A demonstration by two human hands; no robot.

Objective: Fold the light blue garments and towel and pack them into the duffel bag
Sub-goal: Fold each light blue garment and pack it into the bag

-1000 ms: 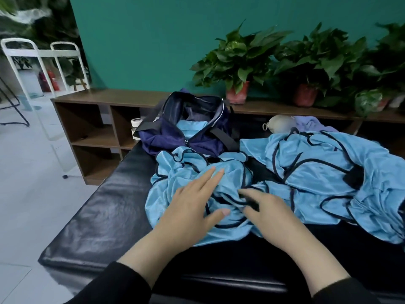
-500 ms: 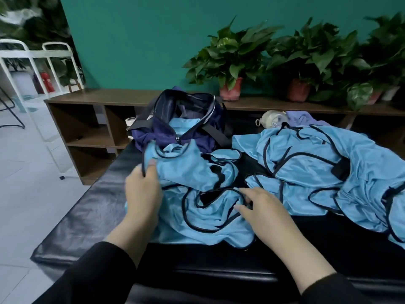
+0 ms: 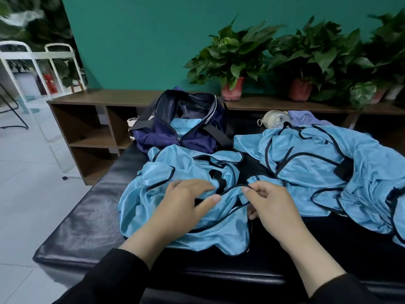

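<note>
A crumpled light blue garment (image 3: 157,194) with black trim lies on the black padded bench (image 3: 83,216) in front of me. My left hand (image 3: 184,205) rests on its middle, fingers spread and lightly bent on the cloth. My right hand (image 3: 271,205) pinches the black-trimmed edge of the garment between thumb and fingers. A pile of more light blue garments (image 3: 324,167) lies to the right. The navy duffel bag (image 3: 184,128) stands open at the bench's far end with a folded light blue piece (image 3: 186,126) inside.
A round clear bottle (image 3: 272,119) and a purple cloth (image 3: 306,118) lie behind the right pile. A low wooden shelf (image 3: 92,119) with potted plants (image 3: 234,60) runs along the green wall. A white metal rack (image 3: 37,84) stands on the tiled floor at left.
My left hand has let go of the garment's far left corner and come back to its middle. My right hand has taken hold of the trimmed edge. The garment is spread wider.
</note>
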